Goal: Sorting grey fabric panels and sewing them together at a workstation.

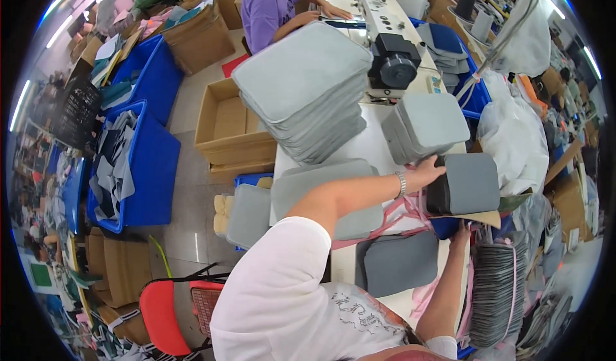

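A stack of dark grey rounded-corner fabric pads (473,184) sits at the right side of the table. My left hand (425,173), with a metal watch on its wrist, reaches across and grips the stack's far left corner. At the near side my right hand (462,230) holds low on the stack by a cardboard flap (482,218); its fingers are partly hidden. Just beyond stands a shorter pile of light grey pads (436,125). Nearer me lie more dark grey pads (399,263).
A tall leaning stack of light grey pads (305,72) stands on the white table (385,146). Behind it a person in purple (263,15) works at a sewing machine (385,40). Blue bins (151,168), an open carton (221,114) and a red chair (163,316) are left.
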The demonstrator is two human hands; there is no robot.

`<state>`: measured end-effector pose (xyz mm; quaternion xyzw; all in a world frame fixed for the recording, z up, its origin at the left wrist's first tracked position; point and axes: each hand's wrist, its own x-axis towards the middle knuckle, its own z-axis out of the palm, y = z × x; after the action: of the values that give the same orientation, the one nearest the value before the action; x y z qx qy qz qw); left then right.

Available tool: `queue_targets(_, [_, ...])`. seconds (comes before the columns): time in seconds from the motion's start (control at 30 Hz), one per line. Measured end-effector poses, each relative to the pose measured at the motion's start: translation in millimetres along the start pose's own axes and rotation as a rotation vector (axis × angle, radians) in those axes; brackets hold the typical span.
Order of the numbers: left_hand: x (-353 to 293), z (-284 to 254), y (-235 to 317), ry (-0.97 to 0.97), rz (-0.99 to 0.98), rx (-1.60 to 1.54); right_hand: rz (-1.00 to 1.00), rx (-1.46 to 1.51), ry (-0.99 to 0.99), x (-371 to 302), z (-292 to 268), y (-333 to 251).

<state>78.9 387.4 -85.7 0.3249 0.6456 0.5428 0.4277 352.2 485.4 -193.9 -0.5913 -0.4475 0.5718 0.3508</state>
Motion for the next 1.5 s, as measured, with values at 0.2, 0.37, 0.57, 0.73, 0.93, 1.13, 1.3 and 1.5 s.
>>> queue_targets(0.2, [-92.8,-44.4,15.6,-0.453,0.104,-0.184,-0.287,0.294,0.157,-102.9,-54.8,-10.7])
queue_targets(0.37, [-175.2,-85.1,10.3,-0.912,-0.008,0.004,-0.119,0.303,0.212,-235.2,-74.2,7.8])
queue_targets(0.57, [-257.2,-103.6,-33.3,-1.066,-0.174,0.087,0.089,0.353,0.076,-342.6,-97.1,86.3])
queue_targets(0.73, [-320.7,-117.2,-57.9,-1.036,-0.487,0.166,0.152,0.334,0.0,-386.0,-103.9,108.3])
queue_targets(0.93, [-384.1,-158.0,-149.4,-0.704,-0.613,0.606,0.182,0.149,-0.065,-413.1,-124.6,137.6])
queue_targets(1.13, [-474.7,-221.4,-292.1,-0.604,0.011,0.413,0.174,-0.029,-0.056,-437.5,-150.9,165.7])
queue_targets(1.3, [-551.5,-178.4,-323.7,-0.297,-0.944,0.475,0.294,-0.05,-0.055,-445.0,-182.8,186.4])
queue_targets(1.5, [-630.3,-121.9,-394.1,-0.478,-0.833,0.703,0.434,0.016,-0.12,-443.4,-194.9,185.6])
